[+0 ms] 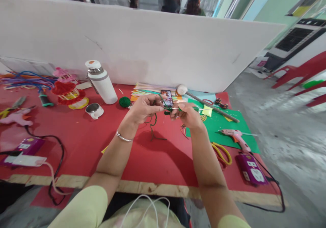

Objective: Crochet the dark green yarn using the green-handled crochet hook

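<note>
My left hand (142,110) is closed, its finger and thumb pinching dark green yarn (155,119). A strand of it rises over the raised fingers, and a loose tail hangs down to the red table. Opposite it, almost touching, my right hand (190,115) is wrapped round a crochet hook (176,108) with a thin metal shaft and a green handle. The hook points left toward the yarn between the hands. Any small worked piece there is mostly hidden by fingers. A green yarn ball (124,102) lies left of my left hand. Behind the hands stands a lit phone (167,97).
On the left are a white thermos (103,83), its cup (94,111), a red-and-pink craft piece (67,90) and a glue gun (19,116). Rightward lie a green sheet (244,129), pink glue gun (234,134), yellow-handled scissors (225,153) and purple power box (251,168). A white partition (152,48) stands behind.
</note>
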{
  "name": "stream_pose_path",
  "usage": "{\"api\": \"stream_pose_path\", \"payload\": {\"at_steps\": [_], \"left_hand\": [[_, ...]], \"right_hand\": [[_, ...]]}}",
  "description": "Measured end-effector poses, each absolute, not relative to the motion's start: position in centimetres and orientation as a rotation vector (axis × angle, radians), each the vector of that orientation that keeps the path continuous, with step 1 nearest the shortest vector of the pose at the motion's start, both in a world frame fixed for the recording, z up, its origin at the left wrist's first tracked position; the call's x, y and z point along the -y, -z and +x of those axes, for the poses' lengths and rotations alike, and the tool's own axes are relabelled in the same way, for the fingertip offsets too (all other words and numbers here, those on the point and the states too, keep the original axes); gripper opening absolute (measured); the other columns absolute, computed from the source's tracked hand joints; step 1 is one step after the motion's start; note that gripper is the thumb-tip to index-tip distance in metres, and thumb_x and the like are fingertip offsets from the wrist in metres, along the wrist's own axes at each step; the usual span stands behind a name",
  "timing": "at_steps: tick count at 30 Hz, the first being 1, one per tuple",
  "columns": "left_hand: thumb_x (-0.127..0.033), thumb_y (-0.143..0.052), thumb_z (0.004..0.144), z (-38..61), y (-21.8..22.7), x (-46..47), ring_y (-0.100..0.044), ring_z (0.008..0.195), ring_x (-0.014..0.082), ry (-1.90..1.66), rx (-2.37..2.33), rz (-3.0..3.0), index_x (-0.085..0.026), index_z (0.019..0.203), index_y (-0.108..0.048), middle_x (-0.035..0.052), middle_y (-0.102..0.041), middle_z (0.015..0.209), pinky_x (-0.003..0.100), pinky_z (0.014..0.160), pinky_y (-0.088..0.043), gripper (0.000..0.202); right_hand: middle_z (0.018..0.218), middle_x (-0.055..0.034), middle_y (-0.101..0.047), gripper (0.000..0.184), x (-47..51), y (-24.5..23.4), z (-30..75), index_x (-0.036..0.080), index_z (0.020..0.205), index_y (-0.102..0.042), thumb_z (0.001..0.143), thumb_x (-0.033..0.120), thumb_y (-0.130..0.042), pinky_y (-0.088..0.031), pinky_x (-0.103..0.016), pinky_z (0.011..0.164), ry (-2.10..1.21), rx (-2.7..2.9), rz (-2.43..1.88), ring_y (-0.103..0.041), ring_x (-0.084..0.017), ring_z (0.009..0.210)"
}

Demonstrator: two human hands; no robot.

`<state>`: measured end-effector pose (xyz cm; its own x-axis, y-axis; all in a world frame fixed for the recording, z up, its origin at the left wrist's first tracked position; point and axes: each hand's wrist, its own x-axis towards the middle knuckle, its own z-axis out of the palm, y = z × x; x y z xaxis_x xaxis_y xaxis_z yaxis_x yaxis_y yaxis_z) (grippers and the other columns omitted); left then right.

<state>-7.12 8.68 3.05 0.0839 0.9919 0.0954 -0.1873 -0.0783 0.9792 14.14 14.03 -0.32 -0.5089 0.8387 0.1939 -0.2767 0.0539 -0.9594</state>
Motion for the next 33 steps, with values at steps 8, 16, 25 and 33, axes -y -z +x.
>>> {"api": "stream_pose_path", "payload": {"at_steps": [8, 16, 25, 33], "left_hand": [[-0.019, -0.087, 0.064, -7.1, -2.9, -8.8, -0.056, 0.063, 0.0092, -1.333, -1.016, 1.266, -0.016, 0.105, -0.08, 0.0013, -0.069, 0.075, 0.021, 0.049, -0.037, 0.042], [-0.021, -0.085, 0.064, -7.1, -2.9, -8.9, -0.06, 0.07, 0.0115, -1.37, -1.066, 1.351, -0.016, 0.103, -0.08, 0.0011, -0.07, 0.076, 0.024, 0.061, -0.045, 0.039], [-0.018, -0.081, 0.066, -6.9, -3.3, -8.5, -0.059, 0.066, 0.0111, -1.444, -1.165, 1.438, -0.016, 0.099, -0.08, 0.0011, -0.07, 0.074, 0.024, 0.059, -0.045, 0.034], [-0.019, -0.083, 0.066, -6.6, -3.5, -8.1, -0.062, 0.069, 0.0128, -1.509, -1.197, 1.415, -0.015, 0.1, -0.078, 0.0004, -0.069, 0.075, 0.025, 0.062, -0.049, 0.035]], "right_hand": [[0.075, -0.0055, -0.078, 0.032, -13.8, 0.2, 14.6, 0.016, 0.079, -0.079, 0.088, 0.046, -0.07, -0.06, -0.029, 0.059, -1.496, 1.57, -0.622, -0.072, -0.016, 0.059], [0.077, -0.0052, -0.078, 0.036, -13.8, 0.2, 14.6, 0.017, 0.079, -0.08, 0.091, 0.049, -0.068, -0.06, -0.028, 0.06, -1.439, 1.612, -0.623, -0.071, -0.016, 0.06], [0.07, -0.0037, -0.072, 0.043, -11.9, -2.0, 14.2, 0.019, 0.074, -0.077, 0.095, 0.054, -0.065, -0.055, -0.028, 0.061, -1.225, 1.772, -0.657, -0.067, -0.016, 0.064], [0.072, -0.0036, -0.066, 0.038, -11.2, -2.3, 13.6, 0.023, 0.075, -0.073, 0.103, 0.041, -0.055, -0.046, -0.031, 0.067, -0.816, 1.923, -0.669, -0.058, -0.018, 0.07]]}}
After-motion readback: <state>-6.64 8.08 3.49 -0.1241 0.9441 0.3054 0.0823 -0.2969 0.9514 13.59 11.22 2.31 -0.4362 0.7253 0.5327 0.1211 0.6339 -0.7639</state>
